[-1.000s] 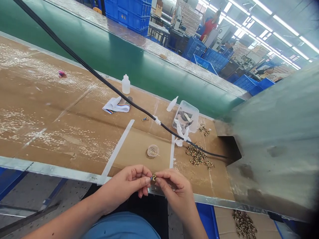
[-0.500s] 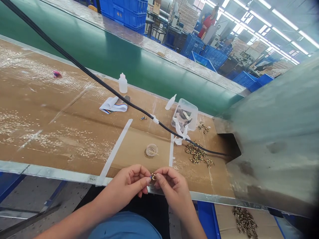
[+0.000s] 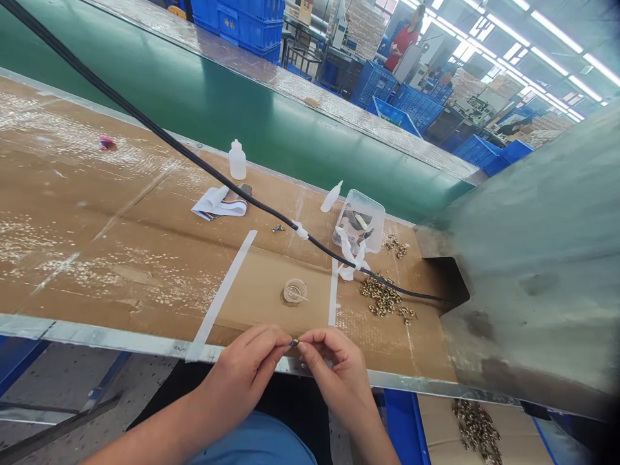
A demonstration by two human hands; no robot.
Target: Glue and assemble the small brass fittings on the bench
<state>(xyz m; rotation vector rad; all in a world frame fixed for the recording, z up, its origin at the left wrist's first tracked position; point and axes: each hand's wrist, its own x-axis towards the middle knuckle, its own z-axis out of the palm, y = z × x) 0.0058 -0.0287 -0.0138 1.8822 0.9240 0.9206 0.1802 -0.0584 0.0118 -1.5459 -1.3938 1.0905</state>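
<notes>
Between the fingertips of both hands is a tiny gold, dark and blue piece (image 3: 294, 343), mostly covered by the fingers. My left hand (image 3: 254, 361) pinches its left end, and my right hand (image 3: 334, 358) pinches the right end. Both are just over the table's front edge. Beyond them, a small round clear cup (image 3: 294, 292) with a thin stick in it rests on a cardboard sheet (image 3: 256, 278) with white tape along its sides. A pile of small gold-and-dark pieces (image 3: 380, 295) lies to the right.
A black cable (image 3: 217, 174) crosses above the table. Toward the back stand a white bottle (image 3: 237, 161), a dropper bottle (image 3: 332, 197), a clear plastic box (image 3: 371, 223) and a folded white strip (image 3: 220, 203). A metal housing (image 3: 523, 271) rises at right. Another person (image 3: 404, 44) is far behind.
My left hand has turned over, its fingers now closer together on the small piece. The piece has rotated and shows less of itself. My right hand stays nearly in place.
</notes>
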